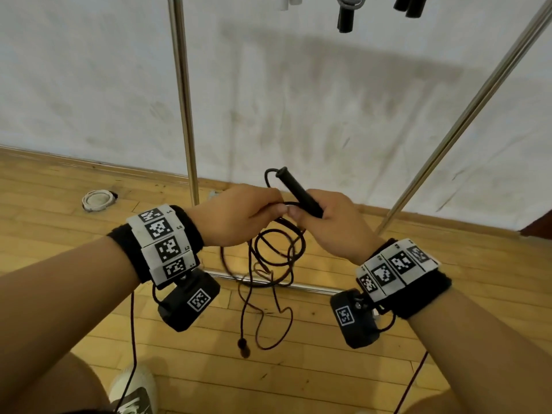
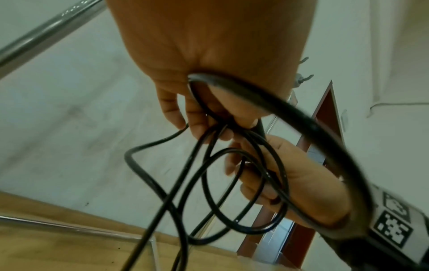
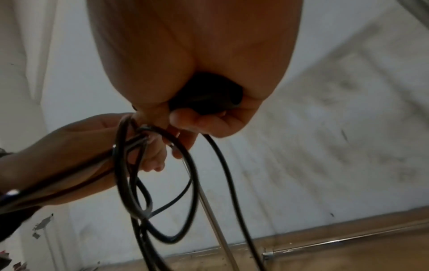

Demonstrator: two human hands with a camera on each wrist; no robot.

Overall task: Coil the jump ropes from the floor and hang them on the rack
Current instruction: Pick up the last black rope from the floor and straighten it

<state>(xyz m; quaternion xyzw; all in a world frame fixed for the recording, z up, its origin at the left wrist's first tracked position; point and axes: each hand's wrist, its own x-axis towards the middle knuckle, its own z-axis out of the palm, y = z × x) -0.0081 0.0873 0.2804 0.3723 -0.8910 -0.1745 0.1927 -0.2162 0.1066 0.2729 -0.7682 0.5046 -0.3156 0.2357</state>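
Left hand (image 1: 236, 216) grips thin black rope loops (image 1: 274, 249); right hand (image 1: 331, 222) curls round the matte cylindrical handle (image 1: 298, 191).

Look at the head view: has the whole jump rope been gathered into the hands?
No: below the left hand and right hand, the jump rope trails loose down to the wooden floor.
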